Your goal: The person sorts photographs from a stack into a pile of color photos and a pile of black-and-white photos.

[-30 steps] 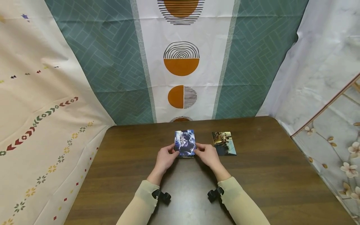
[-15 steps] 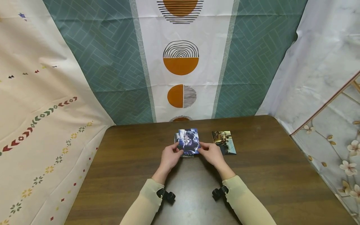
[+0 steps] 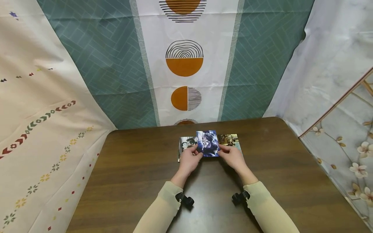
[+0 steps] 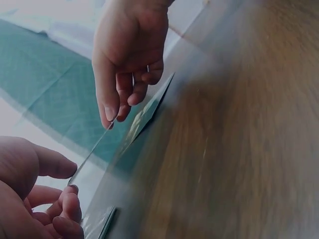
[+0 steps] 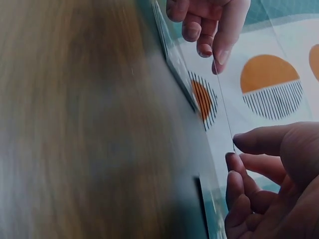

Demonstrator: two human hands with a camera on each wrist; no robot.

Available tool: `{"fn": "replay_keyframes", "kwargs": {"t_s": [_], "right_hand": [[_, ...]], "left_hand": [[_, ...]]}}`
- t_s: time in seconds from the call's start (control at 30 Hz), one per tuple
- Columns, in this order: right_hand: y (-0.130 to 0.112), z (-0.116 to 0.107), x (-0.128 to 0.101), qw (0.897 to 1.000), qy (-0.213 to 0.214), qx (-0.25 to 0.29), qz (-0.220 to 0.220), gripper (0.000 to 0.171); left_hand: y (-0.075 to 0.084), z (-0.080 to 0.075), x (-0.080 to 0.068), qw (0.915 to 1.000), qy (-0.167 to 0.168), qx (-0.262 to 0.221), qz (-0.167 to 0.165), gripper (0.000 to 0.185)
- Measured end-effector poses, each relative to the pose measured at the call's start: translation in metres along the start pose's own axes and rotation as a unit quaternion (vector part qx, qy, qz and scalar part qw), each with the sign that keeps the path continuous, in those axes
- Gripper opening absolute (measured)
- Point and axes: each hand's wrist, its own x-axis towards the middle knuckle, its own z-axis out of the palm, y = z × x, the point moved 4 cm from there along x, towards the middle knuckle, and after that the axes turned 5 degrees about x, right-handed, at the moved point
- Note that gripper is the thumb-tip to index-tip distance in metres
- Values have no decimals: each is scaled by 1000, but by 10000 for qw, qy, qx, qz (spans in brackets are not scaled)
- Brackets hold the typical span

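Note:
Between both hands is a thin photo card (image 3: 207, 142) with a blue-purple picture of two people. My left hand (image 3: 190, 160) pinches its left edge between thumb and fingers. At the opposite edge my right hand (image 3: 234, 159) pinches it the same way. Seen nearly edge-on, the card (image 4: 91, 152) is raised above the tabletop in both wrist views. A stack of photo cards (image 3: 186, 142) lies to its left, a black-and-white picture on top, partly covered by my left hand. To the right lies another photo card (image 3: 232, 140), partly hidden behind the held card and my right hand.
The brown wooden table (image 3: 131, 181) ends at the back against a green and white patterned cloth (image 3: 116, 64). Cream floral fabric (image 3: 43, 145) hangs at the left, pale flowered fabric (image 3: 335, 129) at the right. Each wrist wears a small black camera (image 3: 186, 201).
Both hands have lifted the blue-purple photo card off the stack and carried it right. The black-and-white card beneath is now uncovered, and the held card overlaps the right-hand card in the head view.

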Motion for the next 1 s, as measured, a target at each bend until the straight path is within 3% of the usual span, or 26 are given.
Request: {"fn": "replay_keyframes", "kwargs": {"t_s": [0.37,1.0], "right_hand": [[22,-30,-9,9992,66,-179,353,44],[40,-63,-12,9984,115,-374,402,46]], "left_hand": [[15,36,2,9977,-311,574,177,55],[30,76,11,9891,-754,1242,227,62]]}}
